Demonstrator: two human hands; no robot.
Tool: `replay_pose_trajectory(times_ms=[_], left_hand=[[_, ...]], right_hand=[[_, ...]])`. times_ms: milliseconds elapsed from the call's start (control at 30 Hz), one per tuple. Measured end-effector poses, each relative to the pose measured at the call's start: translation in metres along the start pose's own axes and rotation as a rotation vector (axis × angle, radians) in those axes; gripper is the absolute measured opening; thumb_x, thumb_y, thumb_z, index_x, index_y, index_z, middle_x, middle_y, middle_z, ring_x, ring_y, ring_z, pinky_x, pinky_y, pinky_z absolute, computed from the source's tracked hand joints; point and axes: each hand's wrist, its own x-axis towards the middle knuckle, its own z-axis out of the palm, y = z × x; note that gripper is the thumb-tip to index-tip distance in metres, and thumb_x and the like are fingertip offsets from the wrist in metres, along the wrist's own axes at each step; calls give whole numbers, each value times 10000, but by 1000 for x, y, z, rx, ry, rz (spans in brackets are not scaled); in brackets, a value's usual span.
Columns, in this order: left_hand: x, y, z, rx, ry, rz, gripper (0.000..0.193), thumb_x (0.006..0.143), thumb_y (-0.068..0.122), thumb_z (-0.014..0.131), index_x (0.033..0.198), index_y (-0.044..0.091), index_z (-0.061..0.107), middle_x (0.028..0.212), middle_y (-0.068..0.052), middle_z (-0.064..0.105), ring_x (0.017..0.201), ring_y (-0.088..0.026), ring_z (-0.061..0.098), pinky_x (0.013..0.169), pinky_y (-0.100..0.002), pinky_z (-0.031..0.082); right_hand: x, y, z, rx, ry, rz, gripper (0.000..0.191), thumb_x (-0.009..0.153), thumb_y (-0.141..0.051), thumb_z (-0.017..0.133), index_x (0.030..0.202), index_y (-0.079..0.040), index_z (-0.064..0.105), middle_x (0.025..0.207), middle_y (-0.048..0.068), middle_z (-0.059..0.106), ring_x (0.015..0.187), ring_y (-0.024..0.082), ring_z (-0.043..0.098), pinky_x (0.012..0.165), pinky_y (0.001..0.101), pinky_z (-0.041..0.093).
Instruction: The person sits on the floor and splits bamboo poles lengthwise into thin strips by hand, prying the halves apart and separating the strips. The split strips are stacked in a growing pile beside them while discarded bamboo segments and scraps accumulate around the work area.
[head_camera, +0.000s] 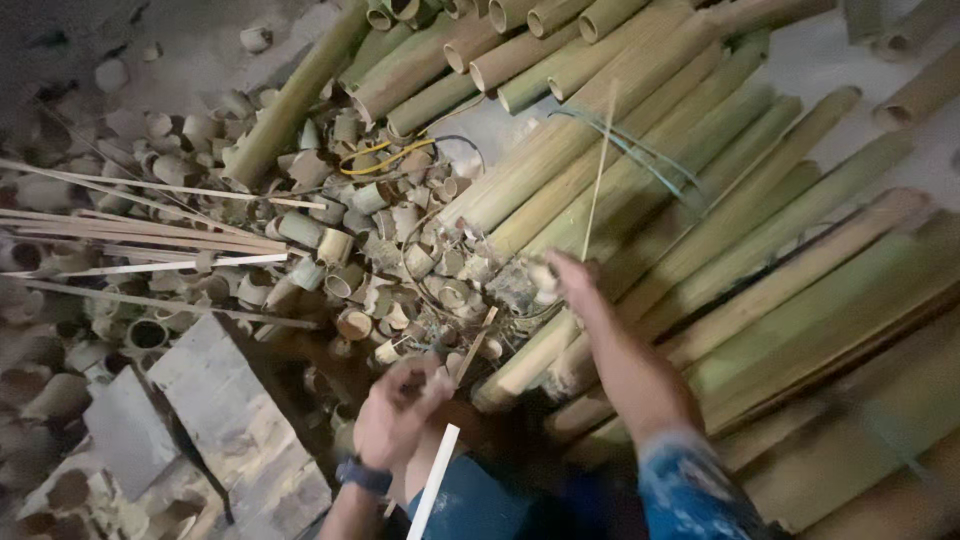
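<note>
Evidently sorting bamboo: right hand (572, 278) pinches a thin bamboo sliver (598, 170); left hand (400, 410), fingers closed, grips a short stick (476, 345); next, pull the sliver clear of the bamboo poles (700, 200).

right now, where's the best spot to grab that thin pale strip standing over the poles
Pinch the thin pale strip low down, just above the right hand, coming from the near side. It stands nearly upright over the bamboo poles, its upper length is free, and a low hold should limit flexing.

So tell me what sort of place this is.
Probably a bamboo workshop or cutting yard. Long green bamboo poles lie stacked in a pile, short cut bamboo rings litter the ground, and thin split strips lie beside a rough wooden block.
</note>
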Motion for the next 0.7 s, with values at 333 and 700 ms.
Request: replay_pose_trajectory(times_ms=[333,700], left_hand=[[58,23,19,-245,-523,-402,846,787,494,793,1497,75,600,1255,-167,768,1010,-194,655,869,-355,497],[-124,-118,-226,-474,-190,-390,641,688,-42,811,1302,-47,627,1105,-302,800,998,-394,782,837,-534,626]], right_hand=[[-134,68,-34,-506,-341,-330,589,1053,-516,585,1168,36,752,816,148,651,635,184,574,509,341,481],[-166,-1,-7,-929,-306,-1509,284,846,-232,831,1121,-161,824,801,22,583,755,217,557,678,388,448]])
